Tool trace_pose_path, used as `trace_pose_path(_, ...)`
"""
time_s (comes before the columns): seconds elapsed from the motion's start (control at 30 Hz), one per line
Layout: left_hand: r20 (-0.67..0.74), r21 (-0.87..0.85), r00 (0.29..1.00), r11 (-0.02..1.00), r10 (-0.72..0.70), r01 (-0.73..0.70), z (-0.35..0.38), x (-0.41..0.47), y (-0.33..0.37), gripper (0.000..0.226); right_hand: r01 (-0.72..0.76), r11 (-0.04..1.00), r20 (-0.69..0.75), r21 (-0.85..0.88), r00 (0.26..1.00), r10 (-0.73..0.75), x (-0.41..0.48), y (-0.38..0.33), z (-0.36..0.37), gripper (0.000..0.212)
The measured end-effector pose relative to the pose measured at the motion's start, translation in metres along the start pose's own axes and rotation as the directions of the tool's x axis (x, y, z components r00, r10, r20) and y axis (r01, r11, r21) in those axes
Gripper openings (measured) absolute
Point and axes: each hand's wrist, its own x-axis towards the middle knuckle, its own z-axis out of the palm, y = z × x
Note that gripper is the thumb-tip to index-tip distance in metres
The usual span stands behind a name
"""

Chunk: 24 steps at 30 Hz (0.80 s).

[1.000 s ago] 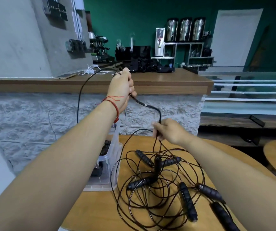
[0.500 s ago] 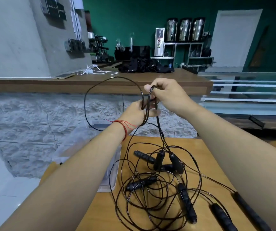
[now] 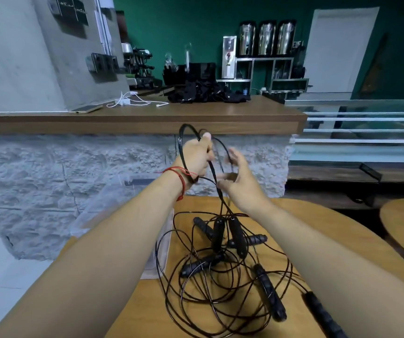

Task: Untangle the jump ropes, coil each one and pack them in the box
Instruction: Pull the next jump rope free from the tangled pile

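Gripping thin glossy black cord loops [image 3: 179,145], left hand [image 3: 196,156]; right hand [image 3: 241,178] fingers [image 3: 237,160] spread loose.

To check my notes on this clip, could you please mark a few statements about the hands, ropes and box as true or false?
1. The left hand grips loops of black rope. True.
2. The right hand is clenched round a handle. False: its fingers are spread open.
3. The rope tangle lies on the wooden table. True.
4. The clear box stands at the table's right edge. False: it is at the left edge, beyond the left forearm.
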Motion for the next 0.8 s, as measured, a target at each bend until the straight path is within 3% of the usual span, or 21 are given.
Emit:
trace_pose_path(0.1, 0.028, -0.051, 0.999, 0.999, -0.017, 0.019, 0.000, 0.002, 0.006, 0.038, 0.138, 0.990, -0.146, 0.038, 0.980, -0.131, -0.005, 0.009, 0.008, 0.073)
trace_pose_path(0.17, 0.065, -0.040, 0.998, 0.999, -0.017, 0.020, -0.001, 0.002, 0.009, 0.039, 0.202, 0.979, -0.322, 0.041, 0.930, -0.179, -0.008, 0.012, 0.010, 0.070)
trace_pose_path(0.23, 0.096, 0.003, 0.995, 1.000, -0.010, 0.010, -0.002, 0.001, 0.012, 0.040, 0.240, 0.971, -0.483, 0.011, 0.851, -0.205, -0.005, 0.014, 0.006, 0.054)
trace_pose_path(0.27, 0.107, 0.009, 0.994, 1.000, -0.008, 0.007, -0.003, 0.001, 0.013, 0.040, 0.232, 0.973, -0.475, -0.015, 0.854, -0.211, -0.001, 0.015, 0.004, 0.041)
trace_pose_path(0.33, 0.127, 0.008, 0.992, 1.000, -0.003, 0.002, -0.006, 0.000, 0.013, 0.040, 0.130, 0.991, -0.269, 0.019, 0.956, -0.120, 0.008, 0.015, 0.004, 0.019)
trace_pose_path(0.4, 0.166, 0.005, 0.986, 1.000, -0.003, 0.002, -0.009, -0.001, 0.012, 0.040, -0.032, 0.993, -0.020, 0.117, 0.999, 0.034, 0.013, 0.017, 0.008, 0.012)
trace_pose_path(0.5, 0.207, 0.011, 0.978, 1.000, -0.014, 0.012, -0.009, -0.001, 0.010, 0.042, -0.261, 0.947, 0.200, 0.187, 0.954, 0.223, 0.013, 0.022, 0.003, 0.019)
trace_pose_path(0.57, 0.187, 0.019, 0.982, 1.000, -0.024, 0.020, -0.009, 0.000, 0.010, 0.042, -0.324, 0.933, 0.299, 0.159, 0.916, 0.267, 0.012, 0.024, -0.006, 0.020)
trace_pose_path(0.67, 0.094, 0.036, 0.996, 0.999, -0.009, 0.005, -0.012, 0.002, 0.007, 0.042, -0.279, 0.954, 0.355, 0.106, 0.907, 0.225, 0.012, 0.026, -0.011, 0.016)
trace_pose_path(0.73, -0.033, 0.030, 0.998, 0.998, 0.051, -0.050, -0.018, 0.005, 0.011, 0.043, -0.148, 0.985, 0.302, -0.088, 0.938, 0.168, 0.013, 0.035, -0.013, 0.016)
trace_pose_path(0.8, -0.186, 0.014, 0.972, 0.990, 0.143, -0.143, -0.025, 0.013, 0.023, 0.043, -0.047, 0.942, 0.260, -0.332, 0.955, 0.140, 0.011, 0.047, -0.018, 0.027)
